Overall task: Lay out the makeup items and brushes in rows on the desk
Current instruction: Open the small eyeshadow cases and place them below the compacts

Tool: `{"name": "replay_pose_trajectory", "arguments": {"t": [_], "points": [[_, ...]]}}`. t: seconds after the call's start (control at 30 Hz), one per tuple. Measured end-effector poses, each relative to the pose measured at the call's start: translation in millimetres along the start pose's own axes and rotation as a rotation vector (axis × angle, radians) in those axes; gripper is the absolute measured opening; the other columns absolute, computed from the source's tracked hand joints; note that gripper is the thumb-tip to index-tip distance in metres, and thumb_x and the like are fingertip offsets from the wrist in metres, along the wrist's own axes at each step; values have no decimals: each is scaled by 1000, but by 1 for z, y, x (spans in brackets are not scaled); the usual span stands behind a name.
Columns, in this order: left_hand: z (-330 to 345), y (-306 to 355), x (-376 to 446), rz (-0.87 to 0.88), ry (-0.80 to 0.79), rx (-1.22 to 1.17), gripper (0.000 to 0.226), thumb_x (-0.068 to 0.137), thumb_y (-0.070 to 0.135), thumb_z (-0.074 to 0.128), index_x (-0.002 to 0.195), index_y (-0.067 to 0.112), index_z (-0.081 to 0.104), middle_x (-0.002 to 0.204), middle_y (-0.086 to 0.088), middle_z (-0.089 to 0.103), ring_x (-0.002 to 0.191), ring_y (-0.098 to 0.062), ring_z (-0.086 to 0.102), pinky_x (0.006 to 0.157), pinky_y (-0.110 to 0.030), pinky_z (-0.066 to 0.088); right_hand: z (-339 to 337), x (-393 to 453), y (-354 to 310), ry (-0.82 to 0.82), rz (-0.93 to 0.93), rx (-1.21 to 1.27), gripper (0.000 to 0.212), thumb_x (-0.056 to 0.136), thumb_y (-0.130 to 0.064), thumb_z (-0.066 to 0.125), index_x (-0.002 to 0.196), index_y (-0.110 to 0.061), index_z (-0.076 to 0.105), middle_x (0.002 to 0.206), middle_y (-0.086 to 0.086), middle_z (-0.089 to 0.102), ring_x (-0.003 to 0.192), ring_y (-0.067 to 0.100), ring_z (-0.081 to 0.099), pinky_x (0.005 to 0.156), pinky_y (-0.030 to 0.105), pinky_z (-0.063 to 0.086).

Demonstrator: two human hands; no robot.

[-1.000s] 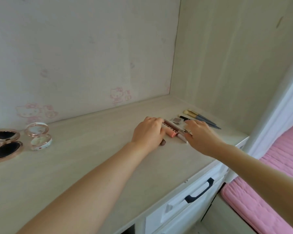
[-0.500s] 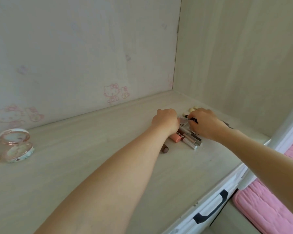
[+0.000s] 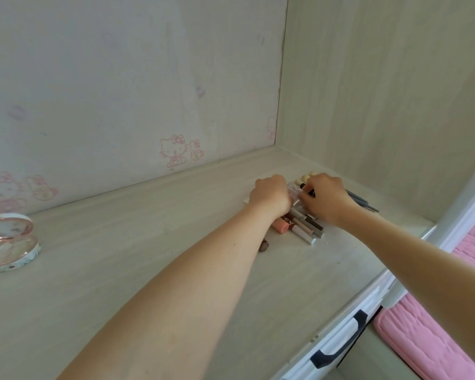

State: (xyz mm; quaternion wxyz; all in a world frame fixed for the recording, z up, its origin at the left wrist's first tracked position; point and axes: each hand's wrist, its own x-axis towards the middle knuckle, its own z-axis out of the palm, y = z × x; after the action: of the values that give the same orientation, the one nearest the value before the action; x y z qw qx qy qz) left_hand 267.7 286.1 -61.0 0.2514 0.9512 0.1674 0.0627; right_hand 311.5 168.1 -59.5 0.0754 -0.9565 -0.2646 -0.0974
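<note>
— Which step was in hand?

— Tidying the far row, by my reading. Both hands were at the cluster of tubes (image 3: 303,227) near the right end of the worktop (image 3: 148,270). The left hand (image 3: 270,194) lay knuckles-up over the inner end of the cluster, fingers curled under; what it held, if anything, I could not tell. The right hand (image 3: 327,197) was just beside it, its fingertips pinched on a small dark thing at the top of the cluster.

— And the rest of the things?

— The tubes lay side by side, touching, a peach-coloured tube (image 3: 364,227) among them and a brown stick (image 3: 264,244) slightly apart toward the near edge. The brushes (image 3: 361,202) lay beyond the right hand, their pale tips (image 3: 305,178) showing past the knuckles. A round open compact (image 3: 10,241) sat well apart at the left.

— What did the next move call for?

— Probably setting the pinched piece parallel with its neighbours, then drawing the stray stick into line without nudging the tubes askew.
</note>
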Motion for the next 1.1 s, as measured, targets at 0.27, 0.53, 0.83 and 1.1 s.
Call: {"name": "replay_pose_trajectory", "arguments": {"t": [0.27,0.53,0.83,1.1], "points": [[-7,0,-13,94,203,-364,11,86,10,63,95,16,65,96,-5,64,91,-21,61,75,-29,48,-9,-11,7,151,88,414,13,89,-31,64,90,-18,62,99,0,59,91,16,50,75,25,35],[-42,-4,-46,117,232,-742,10,80,12,72,83,21,69,84,3,70,84,-10,65,73,-18,47,-39,-35,-12,213,142,871,1,86,-18,68,86,-18,67,78,-2,71,76,16,70,72,26,55],[-91,-40,-129,9,155,-1266,10,85,8,69,95,10,70,87,-7,72,73,-10,68,78,-26,58,-75,-86,-76,42,136,1397,6,89,-9,64,91,-6,69,73,6,72,71,15,70,68,24,58],[-134,-108,-217,4,127,-1447,26,84,9,69,110,4,69,98,-12,73,82,-17,68,80,-29,56,-84,-133,-154,-264,186,1742,9,88,-5,61,93,1,67,77,11,69,70,18,67,65,26,56]]}}
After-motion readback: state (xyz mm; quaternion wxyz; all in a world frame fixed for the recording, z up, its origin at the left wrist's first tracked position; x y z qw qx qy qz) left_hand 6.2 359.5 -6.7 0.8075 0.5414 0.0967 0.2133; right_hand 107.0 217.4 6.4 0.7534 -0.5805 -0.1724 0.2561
